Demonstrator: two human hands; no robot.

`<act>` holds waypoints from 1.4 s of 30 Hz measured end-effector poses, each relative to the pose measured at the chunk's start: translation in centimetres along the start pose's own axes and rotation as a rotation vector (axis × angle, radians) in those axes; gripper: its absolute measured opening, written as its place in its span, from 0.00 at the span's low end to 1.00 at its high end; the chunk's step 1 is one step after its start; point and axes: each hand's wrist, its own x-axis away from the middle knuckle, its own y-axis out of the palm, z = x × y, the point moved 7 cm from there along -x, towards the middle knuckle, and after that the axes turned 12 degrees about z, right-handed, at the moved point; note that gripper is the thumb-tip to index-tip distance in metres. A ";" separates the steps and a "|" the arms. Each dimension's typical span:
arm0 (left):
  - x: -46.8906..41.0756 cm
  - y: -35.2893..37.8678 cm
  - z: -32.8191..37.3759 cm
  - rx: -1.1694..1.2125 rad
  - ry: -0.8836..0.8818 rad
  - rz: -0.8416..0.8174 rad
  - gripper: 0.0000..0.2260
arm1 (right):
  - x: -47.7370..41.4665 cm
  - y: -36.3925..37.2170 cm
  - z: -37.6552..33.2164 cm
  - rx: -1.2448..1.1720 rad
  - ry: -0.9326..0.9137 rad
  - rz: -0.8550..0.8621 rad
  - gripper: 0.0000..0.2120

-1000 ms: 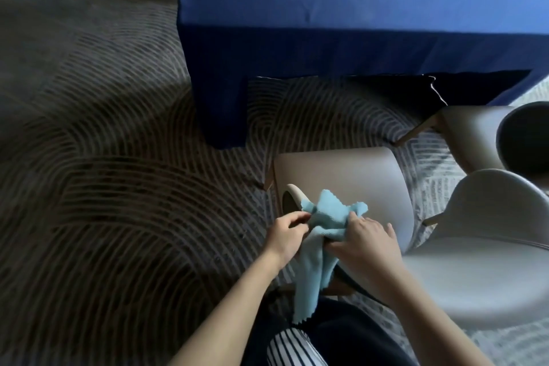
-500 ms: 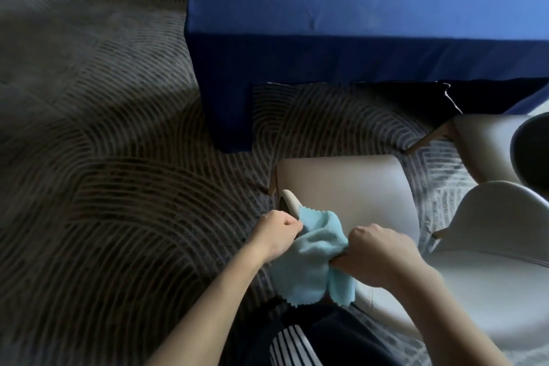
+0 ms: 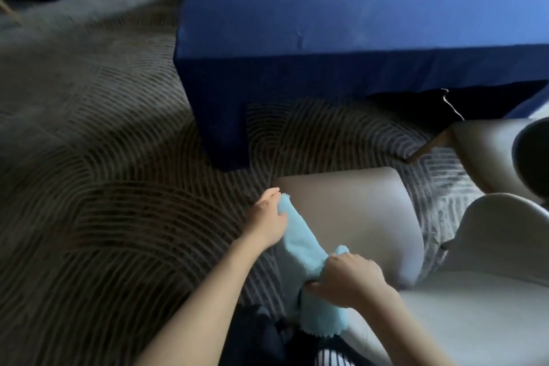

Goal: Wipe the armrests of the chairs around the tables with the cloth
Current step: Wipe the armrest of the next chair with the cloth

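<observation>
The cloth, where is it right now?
In the head view, lower centre, the cloth lies along the left edge of the beige chair, held between left hand and right hand.

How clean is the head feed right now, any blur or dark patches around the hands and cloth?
Head view: soft overall, motion smear on the left hand and right hand; the light blue cloth between them is readable; deep shadow under the blue table; pale wash at the top right corner; the wide lens bows the table's edges.

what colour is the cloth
Light blue. The cloth shows best in the head view, held between the left hand and right hand.
</observation>
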 end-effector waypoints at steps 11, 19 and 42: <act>3.1 4.7 -0.4 -0.417 0.642 -0.758 0.32 | -1.3 4.1 -1.8 -0.333 0.412 0.045 0.19; 3.2 6.0 -1.0 -0.576 0.830 -0.706 0.29 | -2.7 4.7 -4.5 -0.152 0.510 0.434 0.23; 6.3 9.2 2.9 -1.141 1.149 -0.532 0.14 | 2.0 5.3 -1.9 -0.043 0.305 0.628 0.15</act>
